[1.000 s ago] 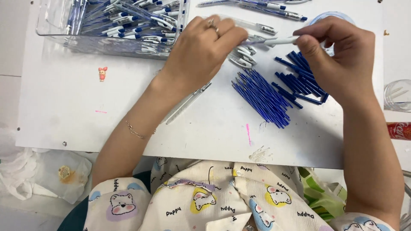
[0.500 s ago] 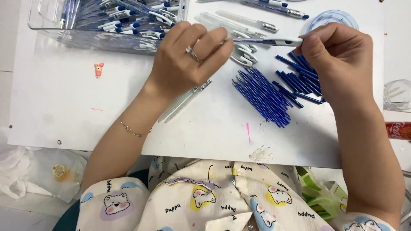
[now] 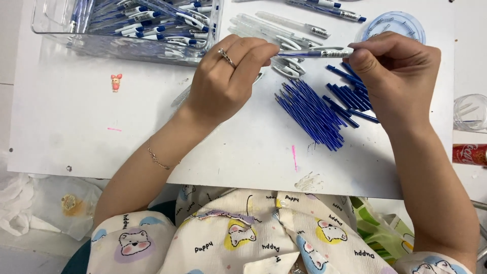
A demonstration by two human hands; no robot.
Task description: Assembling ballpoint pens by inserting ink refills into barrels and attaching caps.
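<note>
Pinching pen point(image 3: 312, 53) | left hand point(image 3: 228, 81) | right hand point(image 3: 398, 76) | fingers curled

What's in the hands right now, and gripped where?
One clear-barrelled ballpoint pen with a blue refill, held level between both hands: left hand pinches its blue end, right hand pinches the clear end at the clip. Nothing else is held.
</note>
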